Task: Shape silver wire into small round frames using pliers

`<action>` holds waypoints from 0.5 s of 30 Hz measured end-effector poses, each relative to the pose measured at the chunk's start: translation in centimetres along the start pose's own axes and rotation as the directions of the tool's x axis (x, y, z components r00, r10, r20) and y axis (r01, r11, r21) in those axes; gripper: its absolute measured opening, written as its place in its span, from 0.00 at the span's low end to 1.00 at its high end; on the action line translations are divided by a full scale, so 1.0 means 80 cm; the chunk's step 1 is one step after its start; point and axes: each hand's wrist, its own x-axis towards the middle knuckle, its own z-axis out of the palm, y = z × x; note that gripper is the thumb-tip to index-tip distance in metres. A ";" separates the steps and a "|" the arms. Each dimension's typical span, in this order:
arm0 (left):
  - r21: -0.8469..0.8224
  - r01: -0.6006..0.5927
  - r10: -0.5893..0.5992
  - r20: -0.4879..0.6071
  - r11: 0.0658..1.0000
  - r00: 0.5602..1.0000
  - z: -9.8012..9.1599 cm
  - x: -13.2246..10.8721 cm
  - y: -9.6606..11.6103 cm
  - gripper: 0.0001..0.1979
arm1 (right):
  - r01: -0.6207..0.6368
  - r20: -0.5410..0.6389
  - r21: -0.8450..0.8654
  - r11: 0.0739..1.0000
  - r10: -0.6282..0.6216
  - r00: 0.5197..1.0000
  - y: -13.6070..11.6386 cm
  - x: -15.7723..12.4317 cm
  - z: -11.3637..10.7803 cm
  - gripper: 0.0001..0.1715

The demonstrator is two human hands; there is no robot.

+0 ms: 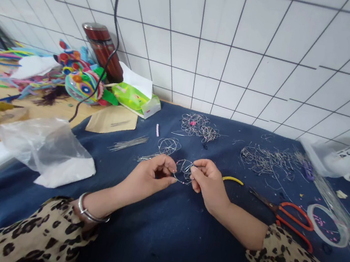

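Between my hands is a loop of thin silvery wire (182, 181) with small pinkish beads along it. My left hand (150, 174) pinches its left side between thumb and forefinger. On the other side, my right hand (208, 183) has thumb and fingers closed on the wire. Just behind the left hand lies a coil of bare wire (169, 146) on the dark blue cloth (157, 232). A bundle of straight wire pieces (129, 143) rests to its left. Past my right hand, a yellow curved handle (233, 179) shows, partly hidden by the hand.
Tangled wire heaps (198, 126) lie at the back, with more tangled wire (268, 160) to the right. Orange-handled scissors (295, 215) sit near a round dish (327, 225) with pink beads. At left are a plastic bag (53, 145), tissue pack (136, 99), flask (104, 51) and hanging cable (116, 7).
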 end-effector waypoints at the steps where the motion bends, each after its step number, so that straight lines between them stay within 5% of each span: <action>1: 0.031 -0.004 0.005 -0.023 1.000 1.000 0.001 0.000 -0.002 0.09 | 0.002 -0.002 0.003 1.000 -0.002 1.000 0.000 0.000 0.000 0.11; 15: 0.244 -0.027 0.072 -0.176 0.969 0.982 0.007 -0.002 -0.002 0.09 | -0.040 -0.005 0.037 0.999 0.040 0.999 -0.001 -0.004 0.005 0.09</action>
